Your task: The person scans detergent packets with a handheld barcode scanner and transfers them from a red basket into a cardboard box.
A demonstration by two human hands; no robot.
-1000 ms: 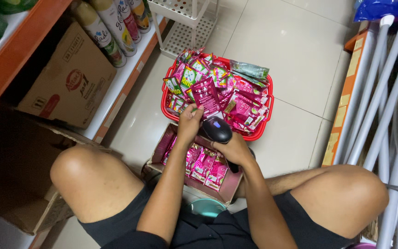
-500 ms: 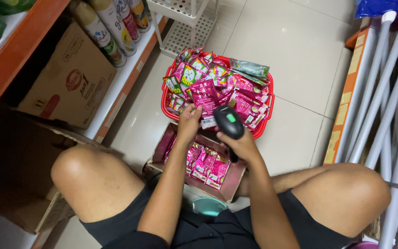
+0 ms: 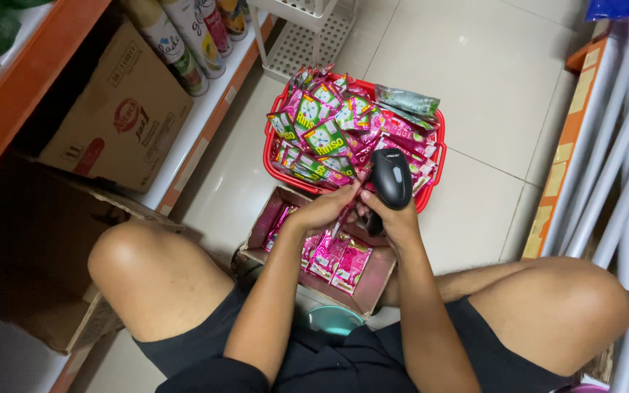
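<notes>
On a pale tiled shop floor [image 3: 475, 94], between a low shelf and a rack of white poles: seated with knees apart over an open cardboard box [image 3: 373, 280] of pink sachets [image 3: 343, 262]. Right hand [image 3: 391, 218], fingers wrapped tight around a black handheld scanner [image 3: 392, 178], its head aimed down. Left hand [image 3: 322, 211], fingers pinched shut on one thin pink sachet [image 3: 345, 215] held edge-on just below the scanner (hard to tell how much of it sits in the grip). Just beyond, touching the box, a red basket [image 3: 431, 178] heaped with pink and green packets. Risks, as judged from here: slippery foil sliding out of so light a pinch, or the overfull heap spilling across the tiles at a nudge. At left, an orange-edged shelf [image 3: 212, 116] with spray bottles [image 3: 183, 44] and a brown carton [image 3: 111, 124]; a white perforated rack [image 3: 307, 44] beyond.
</notes>
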